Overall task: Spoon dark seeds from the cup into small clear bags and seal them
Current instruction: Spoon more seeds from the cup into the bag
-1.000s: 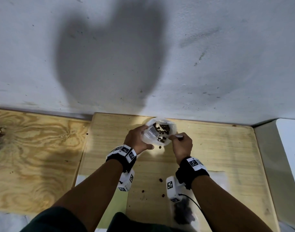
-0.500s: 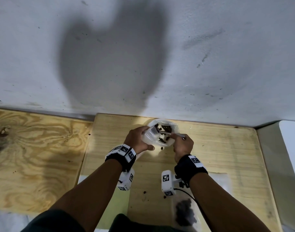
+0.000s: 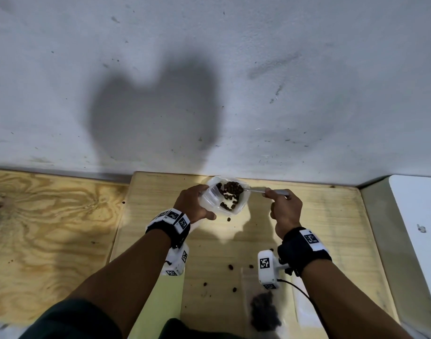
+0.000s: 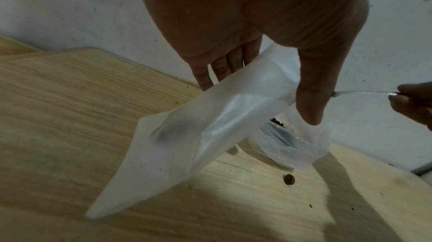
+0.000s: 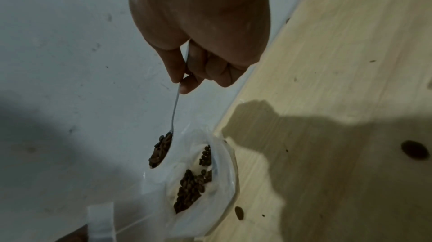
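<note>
My left hand (image 3: 195,204) holds a small clear bag (image 3: 209,198) by its top, thumb on one side and fingers behind; it hangs empty-looking over the board (image 4: 163,144). Just right of it stands the clear cup (image 3: 243,206), with dark seeds (image 5: 189,188) in the bottom. My right hand (image 3: 276,198) pinches the handle of a metal spoon (image 3: 254,190). Its bowl, heaped with seeds (image 5: 161,151), hovers above the cup's far rim, close to the bag's mouth.
Loose seeds (image 3: 231,266) lie scattered on the light wooden board (image 3: 331,228), one right by the cup (image 4: 289,179). A filled clear bag (image 3: 264,311) lies near the front edge. A white wall (image 3: 209,69) rises directly behind the cup; a white object (image 3: 417,228) stands at right.
My right hand has drawn back to the right and lifted the spoon out of the cup with a heap of seeds. The left hand still holds the bag beside the cup.
</note>
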Action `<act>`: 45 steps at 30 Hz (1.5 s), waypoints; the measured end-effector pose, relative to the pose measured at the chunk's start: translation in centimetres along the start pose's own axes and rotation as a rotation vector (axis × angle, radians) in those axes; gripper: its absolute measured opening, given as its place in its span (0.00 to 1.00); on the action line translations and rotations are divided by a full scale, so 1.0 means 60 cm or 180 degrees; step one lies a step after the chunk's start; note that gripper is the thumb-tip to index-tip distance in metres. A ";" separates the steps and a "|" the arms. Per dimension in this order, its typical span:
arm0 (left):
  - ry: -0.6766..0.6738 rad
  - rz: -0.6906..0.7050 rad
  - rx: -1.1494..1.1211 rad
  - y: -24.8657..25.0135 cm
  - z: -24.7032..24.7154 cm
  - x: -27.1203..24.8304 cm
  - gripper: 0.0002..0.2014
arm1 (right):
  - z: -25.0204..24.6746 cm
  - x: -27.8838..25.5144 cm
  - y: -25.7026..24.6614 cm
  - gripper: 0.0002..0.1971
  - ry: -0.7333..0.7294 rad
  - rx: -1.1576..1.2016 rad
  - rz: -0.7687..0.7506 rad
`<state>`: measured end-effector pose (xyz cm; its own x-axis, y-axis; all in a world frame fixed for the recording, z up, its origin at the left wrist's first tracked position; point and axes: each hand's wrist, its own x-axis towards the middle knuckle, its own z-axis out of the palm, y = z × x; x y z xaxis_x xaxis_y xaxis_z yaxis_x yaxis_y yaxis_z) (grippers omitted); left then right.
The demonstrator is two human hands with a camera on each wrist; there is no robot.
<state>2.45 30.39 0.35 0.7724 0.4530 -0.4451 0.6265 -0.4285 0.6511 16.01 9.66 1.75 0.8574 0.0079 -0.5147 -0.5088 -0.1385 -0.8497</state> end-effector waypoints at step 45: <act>-0.0048 -0.0102 -0.0168 0.003 0.002 0.003 0.50 | 0.089 0.007 0.099 0.12 0.0044 -0.0262 0.0212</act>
<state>2.71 30.29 0.33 0.7538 0.4540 -0.4752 0.6449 -0.3719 0.6677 12.94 14.14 -4.10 0.8232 -0.0176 -0.5675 -0.5570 -0.2192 -0.8011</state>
